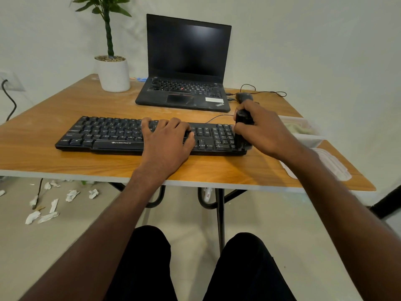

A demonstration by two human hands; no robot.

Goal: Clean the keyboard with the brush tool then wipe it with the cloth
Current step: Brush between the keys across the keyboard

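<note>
Wooden desk (65, 118) w/ pale wall behind. One black keyboard (104, 133), long, white legends, lies near the desk's front edge. One brush tool (242, 131), black & upright, stands at the keyboard's right end, bristles down on the numpad. Right hand (263, 129) grips the brush, fingers curled round its body. Left hand (167, 140) rests flat on the keyboard's middle, fingers spread. One laptop (186, 66) at the back edge, one potted plant (112, 70) back-left corner, one mouse (244, 97).

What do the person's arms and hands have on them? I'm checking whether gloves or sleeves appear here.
The left hand and right hand are bare: no gloves, rings, watch or bands visible. Both forearms are bare too, with no sleeves in view.
</note>
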